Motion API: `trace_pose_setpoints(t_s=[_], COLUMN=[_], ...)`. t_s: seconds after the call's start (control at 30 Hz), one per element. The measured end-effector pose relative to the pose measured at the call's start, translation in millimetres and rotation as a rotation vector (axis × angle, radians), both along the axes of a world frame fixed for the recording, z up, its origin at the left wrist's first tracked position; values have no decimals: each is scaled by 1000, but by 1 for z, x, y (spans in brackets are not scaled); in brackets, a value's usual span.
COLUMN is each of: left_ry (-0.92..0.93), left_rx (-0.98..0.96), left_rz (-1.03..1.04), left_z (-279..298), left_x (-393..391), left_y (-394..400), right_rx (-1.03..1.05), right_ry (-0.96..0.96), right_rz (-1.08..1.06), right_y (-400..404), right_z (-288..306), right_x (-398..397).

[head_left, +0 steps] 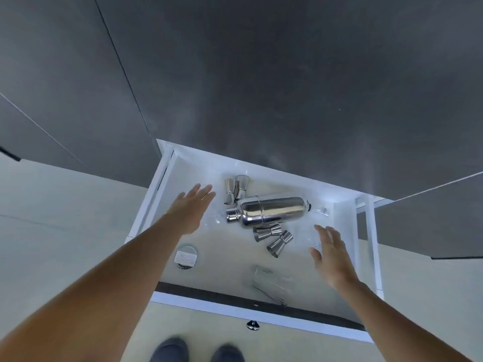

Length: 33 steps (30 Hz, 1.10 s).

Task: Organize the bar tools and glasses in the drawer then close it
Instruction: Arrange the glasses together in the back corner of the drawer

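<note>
Holding shaker (271, 211), jiggers (269, 237), maybe glasses: drawer (261, 310).

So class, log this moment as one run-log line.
drawer: open | shaker: lying flat | left hand: open, empty | right hand: open, empty

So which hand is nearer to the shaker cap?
Left. The left hand hovers just left of the cap at the shaker's left end. The right hand is below the shaker's other end, farther off.
</note>
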<state>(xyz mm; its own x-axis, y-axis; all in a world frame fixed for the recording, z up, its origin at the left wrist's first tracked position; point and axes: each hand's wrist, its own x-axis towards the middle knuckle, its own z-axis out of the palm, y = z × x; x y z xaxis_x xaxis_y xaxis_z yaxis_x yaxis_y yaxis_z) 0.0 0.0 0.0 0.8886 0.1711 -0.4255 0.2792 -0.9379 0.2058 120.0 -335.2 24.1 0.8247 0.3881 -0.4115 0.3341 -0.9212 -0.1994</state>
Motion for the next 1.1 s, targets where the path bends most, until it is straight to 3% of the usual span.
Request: trace_pose_setpoints(t_s=[0.3, 0.57, 0.77, 0.9, 1.1], left_ry=[58, 113, 20, -50, -133], left_rx=[197, -87, -130, -26, 85], left_rz=[-84, 80, 177, 266, 356], left_z=[-18, -12, 20, 33, 33], left_x=[-4, -28, -30, -24, -5], left_y=[11, 19, 22, 24, 25], right_rx=[20, 42, 338, 586, 574], right_ry=[22, -108, -225, -145, -105], right_rz=[-52, -137, 20, 72, 176], right_y=[4, 14, 65, 129, 198], right_z=[-13, 27, 67, 63, 33], right_x=[6, -16, -40, -50, -47])
